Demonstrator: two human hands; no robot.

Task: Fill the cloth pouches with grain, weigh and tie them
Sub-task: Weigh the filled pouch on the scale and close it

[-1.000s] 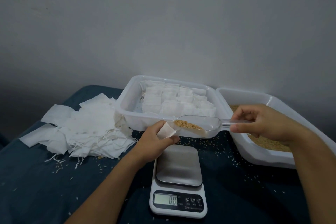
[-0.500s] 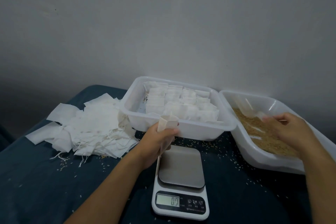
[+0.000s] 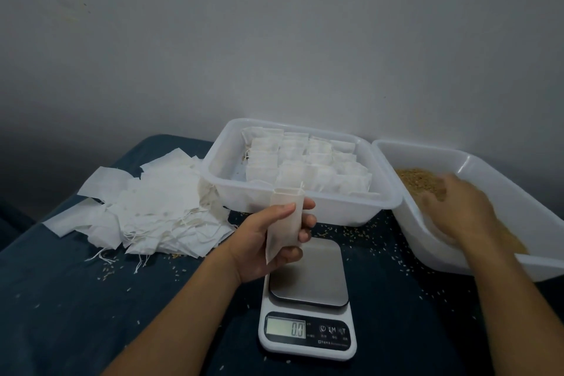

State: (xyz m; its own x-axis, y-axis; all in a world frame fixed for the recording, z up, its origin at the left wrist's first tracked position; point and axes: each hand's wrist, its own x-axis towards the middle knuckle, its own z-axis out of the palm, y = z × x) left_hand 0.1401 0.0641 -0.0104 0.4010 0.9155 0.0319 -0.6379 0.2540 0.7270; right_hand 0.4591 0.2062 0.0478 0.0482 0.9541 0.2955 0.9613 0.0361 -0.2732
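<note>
My left hand (image 3: 262, 244) grips a white cloth pouch (image 3: 285, 217) upright, its mouth open at the top, just above the far edge of the scale (image 3: 306, 299). The scale's steel plate is bare and its display reads 0.0. My right hand (image 3: 460, 210), blurred by motion, is down in the white tray (image 3: 518, 265) of brown grain (image 3: 418, 180) at the right. It holds a clear plastic scoop (image 3: 438, 230), which shows only as a pale shape under the hand.
A white tray (image 3: 305, 207) with several filled pouches stands behind the scale. A pile of flat empty pouches (image 3: 152, 207) with loose strings lies at the left. Stray grains dot the dark blue cloth. A grey wall rises close behind.
My right hand carried the scoop from the pouch's mouth back right into the grain tray and dug in. My left hand turned the pouch upright.
</note>
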